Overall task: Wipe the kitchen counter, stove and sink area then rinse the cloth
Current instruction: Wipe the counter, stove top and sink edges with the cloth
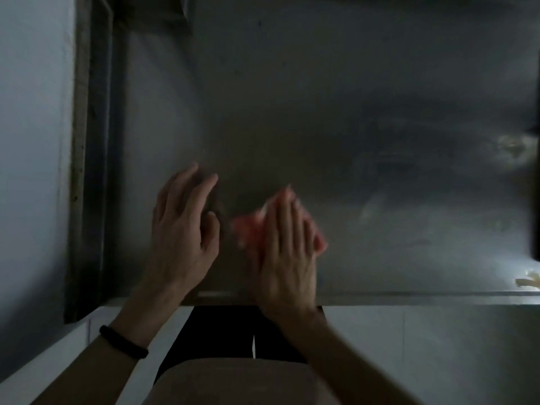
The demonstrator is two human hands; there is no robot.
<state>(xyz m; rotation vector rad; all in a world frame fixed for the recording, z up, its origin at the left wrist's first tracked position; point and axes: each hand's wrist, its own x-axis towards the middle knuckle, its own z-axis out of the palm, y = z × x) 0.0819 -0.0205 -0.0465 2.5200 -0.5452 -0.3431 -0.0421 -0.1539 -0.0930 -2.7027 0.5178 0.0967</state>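
Observation:
A dim grey steel counter point(350, 127) fills the view. My right hand point(287, 252) lies flat on a pink-red cloth point(248, 229) near the counter's front edge, pressing it to the surface; the cloth shows at both sides of the fingers and is blurred by motion. My left hand point(184, 226) hovers just left of the cloth with fingers spread, holding nothing. A black band sits on my left wrist.
A dark frame point(93, 141) and a pale wall point(32, 141) border the counter on the left. Pale scraps point(514, 147) lie at the far right, and a whitish bit point(529, 280) sits by the front right edge. White cabinet fronts point(409, 331) run below.

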